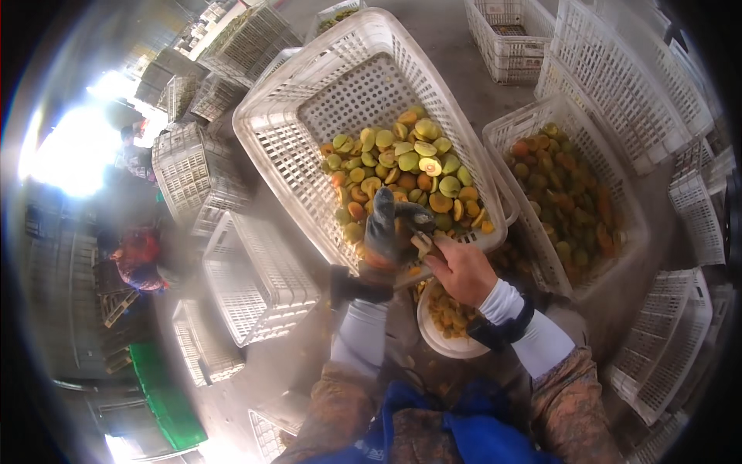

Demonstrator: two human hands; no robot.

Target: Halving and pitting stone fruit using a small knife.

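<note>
My left hand [381, 229], in a dark grey glove with an orange-stained cuff, is over the near end of a large white plastic crate [278, 191]. Its fingers are bent around a dark gap, and I cannot tell whether a fruit is held there. In my bare right hand [466, 269] is a small tool, apparently a knife [425, 242], with a light-coloured handle; its tip meets the gloved fingers. Halved green-yellow stone fruits [406, 156] with orange flesh, probably apricots, fill the crate's nearer part. Below my hands stands a white bucket [428, 339] holding orange-yellow pieces [449, 316].
A second crate [629, 232] of fruit [559, 197] stands close on the right, beside tall stacked crates [626, 75]. More crates [261, 284] stand to the left. Beyond them is a person in red [139, 258], near wooden pallets [119, 307] and a green sheet [165, 394].
</note>
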